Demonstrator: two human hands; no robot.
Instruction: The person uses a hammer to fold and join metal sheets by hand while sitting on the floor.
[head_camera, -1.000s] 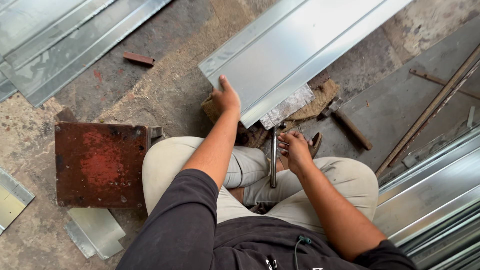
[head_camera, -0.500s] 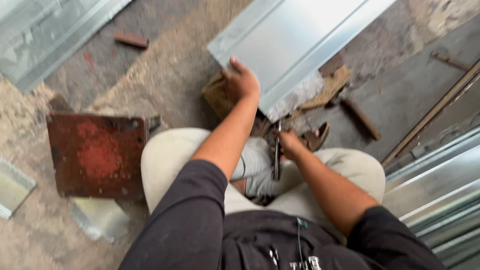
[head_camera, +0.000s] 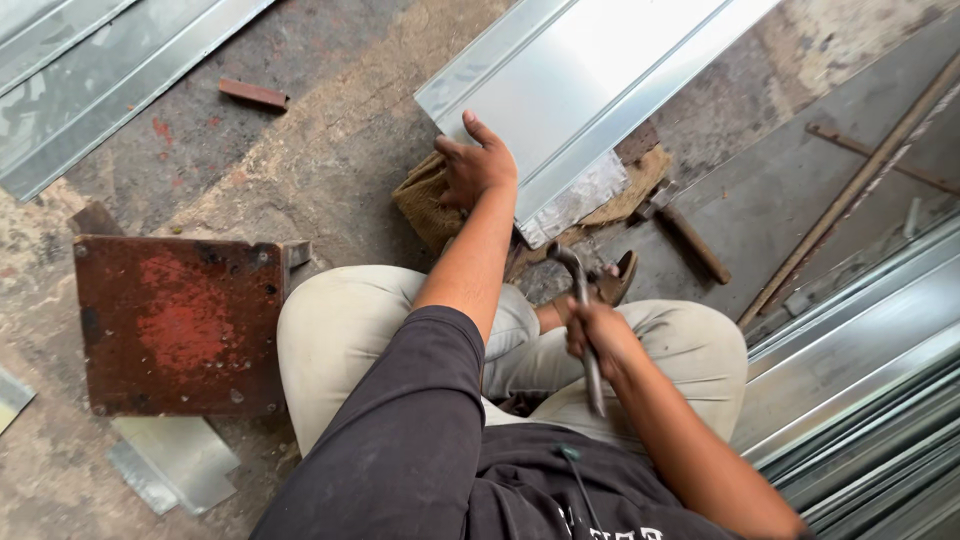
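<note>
Holding: left hand (head_camera: 477, 165) flat, fingers spread, pressing the near edge of the metal sheet (head_camera: 580, 90)
Right hand: (head_camera: 592, 330) fist wrapped around the hammer (head_camera: 583, 320) handle, head up, just short of the sheet's corner
Sheet: shiny galvanised panel, folded ribs along its length, end resting on a burlap pad (head_camera: 425, 195) on the floor, in front of the knees
Nearby: rusty red plate (head_camera: 180, 325) to the left

A: What do we wear on top? We see a dark charcoal shirt (head_camera: 400, 440) with short sleeves, arms bare below them.

B: And lower down? We note pale beige trousers (head_camera: 340, 330); a thin dark cord (head_camera: 580, 480) crosses our chest.
</note>
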